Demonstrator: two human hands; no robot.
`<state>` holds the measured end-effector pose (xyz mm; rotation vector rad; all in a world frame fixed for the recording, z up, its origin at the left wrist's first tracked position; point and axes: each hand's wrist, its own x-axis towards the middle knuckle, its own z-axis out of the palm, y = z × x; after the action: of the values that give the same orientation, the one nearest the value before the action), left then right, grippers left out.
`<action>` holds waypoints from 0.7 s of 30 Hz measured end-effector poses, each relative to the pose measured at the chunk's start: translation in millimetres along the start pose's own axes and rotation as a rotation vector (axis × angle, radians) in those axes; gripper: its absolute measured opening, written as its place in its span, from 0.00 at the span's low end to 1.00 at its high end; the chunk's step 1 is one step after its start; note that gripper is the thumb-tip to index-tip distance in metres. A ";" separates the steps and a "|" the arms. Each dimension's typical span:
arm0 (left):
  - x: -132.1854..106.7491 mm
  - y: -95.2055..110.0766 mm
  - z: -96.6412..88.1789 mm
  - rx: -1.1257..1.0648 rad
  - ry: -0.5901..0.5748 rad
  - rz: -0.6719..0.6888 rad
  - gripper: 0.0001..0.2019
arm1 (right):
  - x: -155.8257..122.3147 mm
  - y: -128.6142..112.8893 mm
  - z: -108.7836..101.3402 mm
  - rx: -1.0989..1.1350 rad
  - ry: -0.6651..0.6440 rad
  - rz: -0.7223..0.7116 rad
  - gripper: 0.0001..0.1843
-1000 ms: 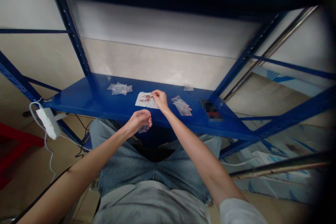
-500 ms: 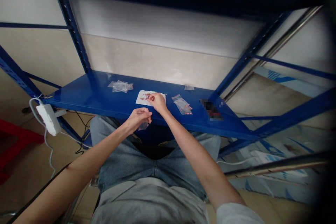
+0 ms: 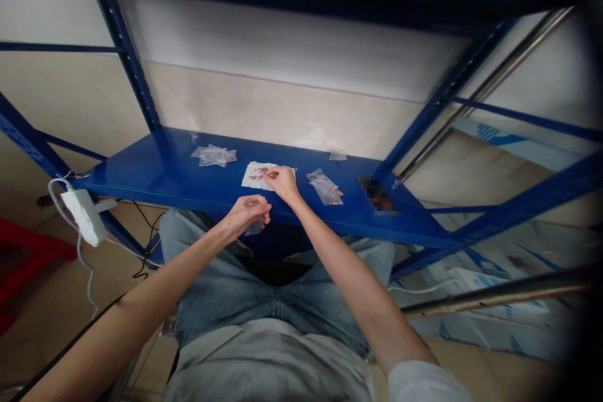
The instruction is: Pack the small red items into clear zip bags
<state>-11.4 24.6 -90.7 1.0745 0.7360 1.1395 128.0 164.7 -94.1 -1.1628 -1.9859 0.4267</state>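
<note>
My left hand (image 3: 250,210) is closed on a small clear plastic bag (image 3: 255,228), which hangs below the fingers at the front edge of the blue shelf (image 3: 183,183). A few pinkish bits seem to lie inside it. My right hand (image 3: 281,182) is over a white sheet (image 3: 251,183), fingertips pinched together at the small pink and brown pieces (image 3: 258,173) lying there. What the pinch holds, if anything, is hidden by the fingers. To the right of that hand lie zip bags (image 3: 325,187) with pinkish pieces in them.
Clear plastic bags (image 3: 213,155) lie in a pile at the back left, another small bag (image 3: 338,155) by the back edge. A dark pixelated object (image 3: 378,195) rests at the right. A white power strip (image 3: 85,216) hangs at the left; blue posts (image 3: 123,53) frame the shelf.
Both hands keep nearly the same places and grips. The whole view has shifted slightly, and the right fingertips have moved only a little over the pieces.
</note>
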 end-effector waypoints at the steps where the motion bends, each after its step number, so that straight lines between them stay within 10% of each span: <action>1: -0.1 0.2 0.1 0.009 0.004 -0.003 0.19 | -0.4 -1.2 -1.1 0.053 0.022 0.001 0.09; 11: 3.6 -7.8 -6.1 0.055 0.017 -0.024 0.20 | -39.7 -36.3 -30.8 0.446 -0.152 -0.058 0.14; 21: 0.5 -9.7 -6.2 0.228 0.017 -0.023 0.18 | -57.8 -60.0 -50.2 0.340 -0.420 -0.244 0.11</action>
<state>-13.5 26.3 -101.8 1.2437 0.9056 1.0638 147.3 79.5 -51.2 -0.6441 -2.2597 0.8976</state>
